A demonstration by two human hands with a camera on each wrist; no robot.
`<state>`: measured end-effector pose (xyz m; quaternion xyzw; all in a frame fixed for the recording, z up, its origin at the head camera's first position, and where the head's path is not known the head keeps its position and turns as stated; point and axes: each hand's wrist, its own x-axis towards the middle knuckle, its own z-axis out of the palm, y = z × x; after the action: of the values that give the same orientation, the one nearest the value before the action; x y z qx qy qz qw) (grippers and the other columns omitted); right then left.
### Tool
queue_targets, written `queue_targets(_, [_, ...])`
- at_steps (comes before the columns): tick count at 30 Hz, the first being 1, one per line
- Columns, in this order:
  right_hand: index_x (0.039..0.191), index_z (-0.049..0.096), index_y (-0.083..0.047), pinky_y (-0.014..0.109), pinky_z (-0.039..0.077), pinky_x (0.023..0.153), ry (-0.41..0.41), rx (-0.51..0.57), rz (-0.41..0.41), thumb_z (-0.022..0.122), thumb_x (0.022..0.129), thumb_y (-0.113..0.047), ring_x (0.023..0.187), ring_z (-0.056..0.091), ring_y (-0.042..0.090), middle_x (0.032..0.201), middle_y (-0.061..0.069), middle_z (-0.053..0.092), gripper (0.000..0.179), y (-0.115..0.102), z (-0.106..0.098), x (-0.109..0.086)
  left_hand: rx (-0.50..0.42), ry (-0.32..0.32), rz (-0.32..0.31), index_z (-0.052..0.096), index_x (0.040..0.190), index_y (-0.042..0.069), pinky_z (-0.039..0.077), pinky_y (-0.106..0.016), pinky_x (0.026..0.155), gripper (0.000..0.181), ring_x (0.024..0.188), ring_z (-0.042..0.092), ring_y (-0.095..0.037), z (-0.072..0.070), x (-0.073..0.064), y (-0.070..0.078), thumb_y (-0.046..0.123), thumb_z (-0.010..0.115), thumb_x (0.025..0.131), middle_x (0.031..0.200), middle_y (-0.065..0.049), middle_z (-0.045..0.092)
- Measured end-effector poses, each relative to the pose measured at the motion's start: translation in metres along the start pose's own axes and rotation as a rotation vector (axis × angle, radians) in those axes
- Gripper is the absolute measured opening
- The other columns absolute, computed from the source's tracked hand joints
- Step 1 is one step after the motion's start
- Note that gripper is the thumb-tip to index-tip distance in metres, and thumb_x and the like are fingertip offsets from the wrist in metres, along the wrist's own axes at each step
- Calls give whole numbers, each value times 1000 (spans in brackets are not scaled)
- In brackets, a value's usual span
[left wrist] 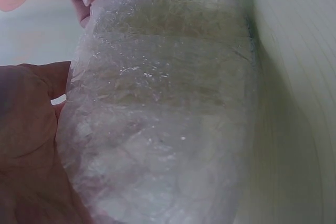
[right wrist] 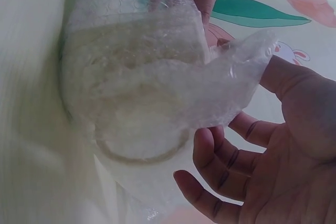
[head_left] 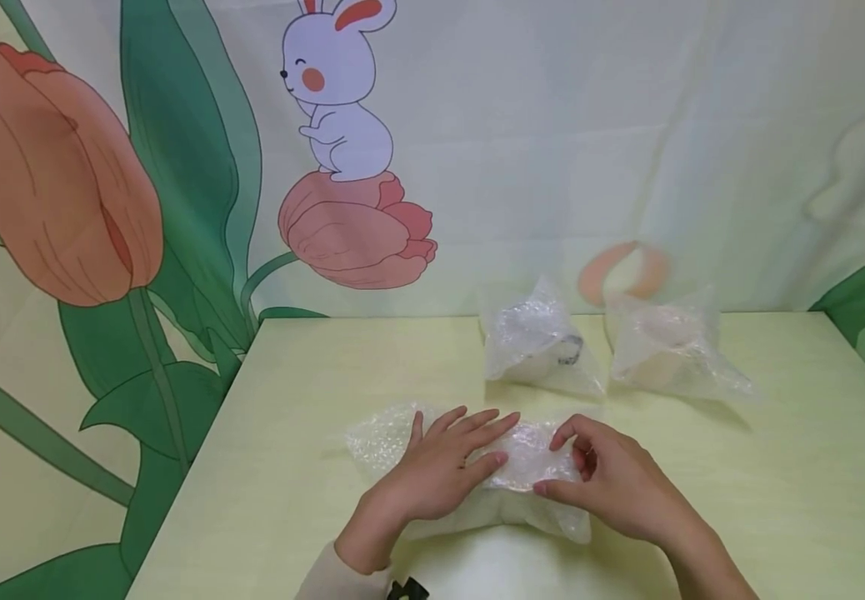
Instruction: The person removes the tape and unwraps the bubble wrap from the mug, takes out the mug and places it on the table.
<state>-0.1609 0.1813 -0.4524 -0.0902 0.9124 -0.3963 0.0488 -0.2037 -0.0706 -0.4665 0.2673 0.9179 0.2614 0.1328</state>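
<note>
Left hand (head_left: 443,471) lies splayed on cloudy bubble wrap (head_left: 524,454), its flap (right wrist: 231,80) obscuring whether the right hand (head_left: 623,479) pinches.

Head view: brightly and softly lit; lower table (head_left: 290,375) whitened by a pale patch | faint shadow cast right of rear right package (head_left: 668,346) | glints scattered over bubble wrap (head_left: 530,454) | backdrop (head_left: 515,125) washed out toward right | wrist views: dimmer, greyed by haze; fine detail softened; near hands left in shade
</note>
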Motion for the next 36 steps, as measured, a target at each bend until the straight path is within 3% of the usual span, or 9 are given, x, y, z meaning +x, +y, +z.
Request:
queue_targets(11, [105, 59, -24, 24, 43, 60, 19, 3, -39, 91, 77, -43, 65, 51, 7, 78, -2, 53, 46, 3, -9, -3, 3, 0, 2, 37, 157, 50, 1, -78, 120, 49, 158, 24, -35, 0, 2, 0, 55, 40, 108, 166, 8, 40])
queue_targets(22, [107, 58, -29, 25, 45, 59, -14, 8, -23, 87, 81, -48, 68, 56, 10, 82, -3, 55, 43, 5, -15, -7, -17, -5, -4, 37, 156, 52, -1, -77, 120, 48, 159, 23, -34, 1, 2, -2, 55, 41, 108, 166, 9, 40])
queue_targets(29, [115, 59, -34, 26, 48, 62, -16, 1, -23, 81, 85, -53, 72, 59, 12, 91, -2, 59, 42, 4, -18, -9, -27, -7, -1, 36, 156, 53, -1, -77, 120, 48, 159, 23, -34, 2, 2, -4, 56, 40, 108, 166, 9, 39])
queue_targets(36, [119, 61, -32, 27, 50, 66, 9, 13, -29, 81, 86, -51, 78, 61, 14, 102, 4, 62, 43, 1, -25, -11, -28, -8, 2, 36, 157, 52, -1, -77, 120, 49, 159, 22, -34, 1, 2, -3, 56, 40, 108, 166, 10, 39])
